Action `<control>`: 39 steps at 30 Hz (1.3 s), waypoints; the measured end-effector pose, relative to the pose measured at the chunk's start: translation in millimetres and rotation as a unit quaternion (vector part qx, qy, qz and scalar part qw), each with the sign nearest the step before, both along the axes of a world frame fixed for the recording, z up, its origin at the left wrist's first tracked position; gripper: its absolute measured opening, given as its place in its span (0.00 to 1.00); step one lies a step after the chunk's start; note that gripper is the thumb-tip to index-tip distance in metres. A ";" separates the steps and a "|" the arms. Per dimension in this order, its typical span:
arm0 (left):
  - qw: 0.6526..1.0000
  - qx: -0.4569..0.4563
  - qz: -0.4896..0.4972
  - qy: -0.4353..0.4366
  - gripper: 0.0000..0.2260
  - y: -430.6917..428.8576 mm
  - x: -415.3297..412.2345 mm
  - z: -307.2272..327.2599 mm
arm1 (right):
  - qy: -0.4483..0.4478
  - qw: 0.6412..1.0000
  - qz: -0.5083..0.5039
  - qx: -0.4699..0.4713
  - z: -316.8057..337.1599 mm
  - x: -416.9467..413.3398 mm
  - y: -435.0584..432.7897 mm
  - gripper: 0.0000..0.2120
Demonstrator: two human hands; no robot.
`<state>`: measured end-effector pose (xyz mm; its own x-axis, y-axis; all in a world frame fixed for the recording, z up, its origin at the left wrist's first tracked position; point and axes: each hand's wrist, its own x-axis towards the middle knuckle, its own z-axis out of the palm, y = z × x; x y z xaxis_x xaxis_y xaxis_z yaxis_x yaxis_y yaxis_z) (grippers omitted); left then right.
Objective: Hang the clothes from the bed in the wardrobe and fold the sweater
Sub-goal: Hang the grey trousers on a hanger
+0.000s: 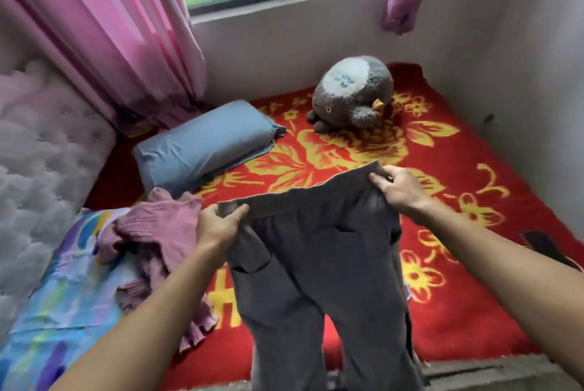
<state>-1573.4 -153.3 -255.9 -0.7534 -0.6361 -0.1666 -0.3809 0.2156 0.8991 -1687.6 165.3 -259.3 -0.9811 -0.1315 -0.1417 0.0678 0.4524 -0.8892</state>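
Left hand (221,226) and right hand (399,190) each pinch an end of the waistband of the grey trousers (319,264), held up spread over the bed (458,232), legs dangling. Pink ribbed sweater (158,232) lies crumpled, unfolded, on the bed just left of them. Judging by this, early: trousers unhung, sweater untouched, wardrobe not in view.

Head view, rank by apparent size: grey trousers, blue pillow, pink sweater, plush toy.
1. grey trousers, largest, though nearest the camera.
2. blue pillow and pink sweater look alike, so not ranked.
3. plush toy, smallest, and farthest away.
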 end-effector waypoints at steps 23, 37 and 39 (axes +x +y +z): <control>0.990 0.023 0.048 -0.133 0.10 -73.6 -182.1 -310.7 | -0.184 0.978 -0.072 0.070 -304.8 -155.0 -131.1 0.21; 0.967 -0.004 -0.143 -0.211 0.05 103.8 -266.8 -396.6 | -0.245 0.889 0.001 0.386 -417.0 79.6 3.6 0.10; 0.970 0.015 -0.128 -0.206 0.06 107.8 -270.3 -397.5 | -0.234 0.921 -0.068 0.304 -417.0 83.0 14.7 0.05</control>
